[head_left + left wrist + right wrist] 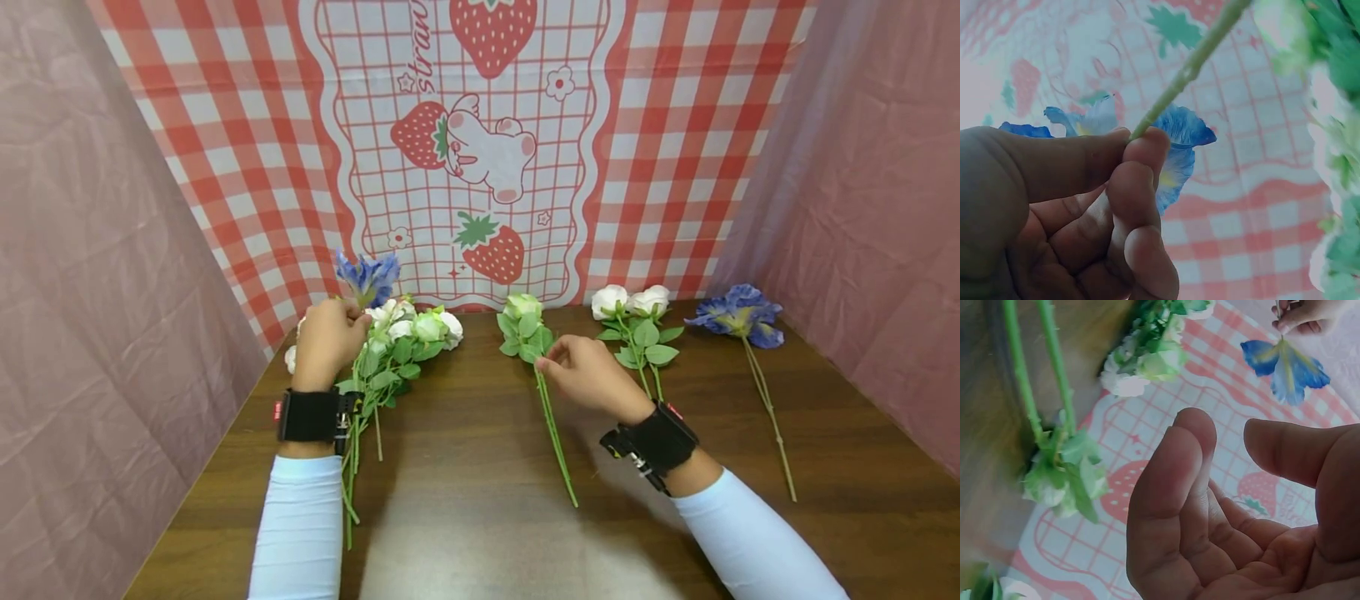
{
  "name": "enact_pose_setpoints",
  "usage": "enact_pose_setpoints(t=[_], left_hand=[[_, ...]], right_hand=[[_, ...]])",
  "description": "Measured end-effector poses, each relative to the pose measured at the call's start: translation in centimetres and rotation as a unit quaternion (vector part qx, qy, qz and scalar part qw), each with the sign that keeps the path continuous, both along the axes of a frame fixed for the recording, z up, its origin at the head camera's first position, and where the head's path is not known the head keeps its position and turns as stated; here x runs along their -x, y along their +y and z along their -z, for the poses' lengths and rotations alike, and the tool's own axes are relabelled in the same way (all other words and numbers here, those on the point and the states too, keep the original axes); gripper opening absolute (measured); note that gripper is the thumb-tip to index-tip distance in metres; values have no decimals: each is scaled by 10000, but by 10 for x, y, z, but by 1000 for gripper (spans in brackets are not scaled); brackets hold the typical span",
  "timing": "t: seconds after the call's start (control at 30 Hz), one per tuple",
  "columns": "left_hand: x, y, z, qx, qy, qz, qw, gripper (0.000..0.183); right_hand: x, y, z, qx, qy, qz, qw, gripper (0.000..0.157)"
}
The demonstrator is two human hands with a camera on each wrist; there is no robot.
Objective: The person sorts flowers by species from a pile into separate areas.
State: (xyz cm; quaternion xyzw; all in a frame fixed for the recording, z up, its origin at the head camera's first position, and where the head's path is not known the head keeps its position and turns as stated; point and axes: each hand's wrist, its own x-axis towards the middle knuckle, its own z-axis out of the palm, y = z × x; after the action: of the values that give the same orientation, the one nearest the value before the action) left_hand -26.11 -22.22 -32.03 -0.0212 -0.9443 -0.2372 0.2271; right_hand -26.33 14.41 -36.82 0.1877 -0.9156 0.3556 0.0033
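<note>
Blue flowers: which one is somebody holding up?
The left blue flower: the left hand pinches its stem. The right blue flower lies on the table, with no hand on it.

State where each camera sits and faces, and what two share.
Head: worn on the head, facing forward and down at the table; left hand, right hand and sleeves show.
Left wrist: on that wrist, facing the held blue flower and the cloth behind; only the left hand shows.
Right wrist: on that wrist, facing the cloth past the right hand; the left hand shows small, top right.
Shared by the wrist views: that blue flower.
</note>
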Motion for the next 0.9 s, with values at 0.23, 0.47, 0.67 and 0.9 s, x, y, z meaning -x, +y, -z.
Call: enact_pose_setpoints(t=[0.23, 0.47, 0.67, 0.9], left_hand=[[-10, 30, -10, -238, 242, 366, 9988, 23], [-15, 55, -13, -511, 651, 681, 9942, 21], [-16, 73, -11, -943, 877, 1241, 9839, 17], [-18, 93, -8, -1408, 1229, 1742, 9668, 16]], right_hand=[[-9, -1, -10, 62, 343, -55, 9994, 30], [-18, -5, -19, 202, 481, -105, 9986, 27], [-26, -9, -26, 306, 531, -54, 9981, 28], [-36, -12, -32, 432, 612, -57, 9972, 28]])
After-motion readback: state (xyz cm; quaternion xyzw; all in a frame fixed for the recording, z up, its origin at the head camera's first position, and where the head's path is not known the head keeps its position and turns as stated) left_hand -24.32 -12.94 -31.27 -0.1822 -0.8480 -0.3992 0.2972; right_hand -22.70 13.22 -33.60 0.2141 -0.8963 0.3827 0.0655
